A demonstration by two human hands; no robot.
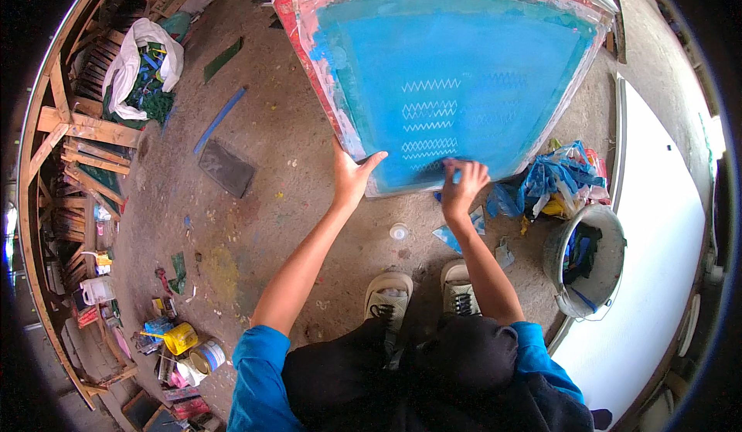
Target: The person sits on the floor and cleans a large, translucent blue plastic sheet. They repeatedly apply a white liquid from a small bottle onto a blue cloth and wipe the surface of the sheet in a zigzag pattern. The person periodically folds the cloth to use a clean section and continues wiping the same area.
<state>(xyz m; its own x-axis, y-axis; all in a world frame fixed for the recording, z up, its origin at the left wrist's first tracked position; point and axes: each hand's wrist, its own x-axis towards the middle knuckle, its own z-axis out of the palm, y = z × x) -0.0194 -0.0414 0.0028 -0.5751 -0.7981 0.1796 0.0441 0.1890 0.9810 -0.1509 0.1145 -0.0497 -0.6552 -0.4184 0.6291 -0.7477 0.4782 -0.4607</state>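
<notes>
I see a large printing screen (456,76), its mesh coated bright blue with white zigzag rows, standing tilted with its lower edge on the dirt floor (255,223) just ahead of my shoes (390,297). My left hand (352,177) is spread, palm against the frame's lower left corner, thumb hooked toward the mesh, steadying it. My right hand (462,187) has its fingers curled and pressed together against the lower edge of the mesh, just under the lowest zigzag row; I cannot tell whether it pinches a rag or pad, since the fingers hide whatever is under them.

In my judgement the work in hand is rubbing or wiping the mesh near its bottom edge. To do it well I would keep the left hand firm on the frame so the screen does not slide on the floor, and work the right hand with even, light pressure so the mesh is not stretched or torn.

To the right of my right hand lie crumpled blue plastic bags (553,185) and a grey bucket (587,258); a small white lid (398,231) sits on the floor between my hands, nearer my feet.
</notes>
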